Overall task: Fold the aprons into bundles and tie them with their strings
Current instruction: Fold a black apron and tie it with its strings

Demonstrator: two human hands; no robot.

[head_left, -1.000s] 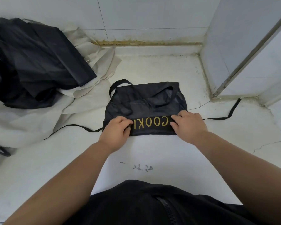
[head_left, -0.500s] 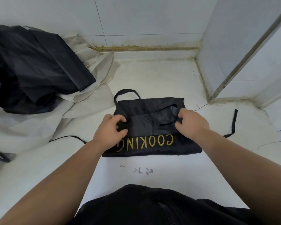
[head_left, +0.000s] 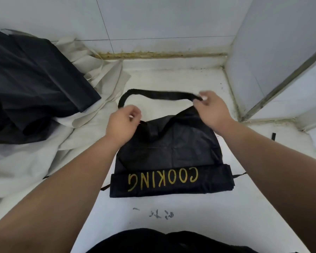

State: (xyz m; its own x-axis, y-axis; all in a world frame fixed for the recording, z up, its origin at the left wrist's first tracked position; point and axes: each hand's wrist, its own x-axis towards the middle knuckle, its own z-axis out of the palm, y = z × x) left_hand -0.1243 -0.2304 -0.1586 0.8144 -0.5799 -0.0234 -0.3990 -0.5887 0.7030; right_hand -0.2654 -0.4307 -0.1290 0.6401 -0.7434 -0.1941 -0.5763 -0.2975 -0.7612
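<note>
From the head camera, a thin, matte black apron [head_left: 170, 148] lay mid-counter [head_left: 190, 221], its near end folded into a flat band lettered COOKING in gold and its far edge lifted. The left hand [head_left: 123, 123] was curled, pinching the apron's far left corner, while the right hand [head_left: 211, 109] pinched the flat strap [head_left: 153, 94], which arched between them. A crumpled black pile [head_left: 29, 79] on creased white sheeting [head_left: 98, 70] filled the counter's left edge.

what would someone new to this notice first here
The black apron in the middle stands out, its folded near edge showing upside-down gold COOKING lettering. Beyond it, the right hand pinches the neck strap and holds it up in a loop, while the left hand curls at the apron's top edge, its grip unclear. A heap of black aprons lies on pale cloth at the left.
</note>
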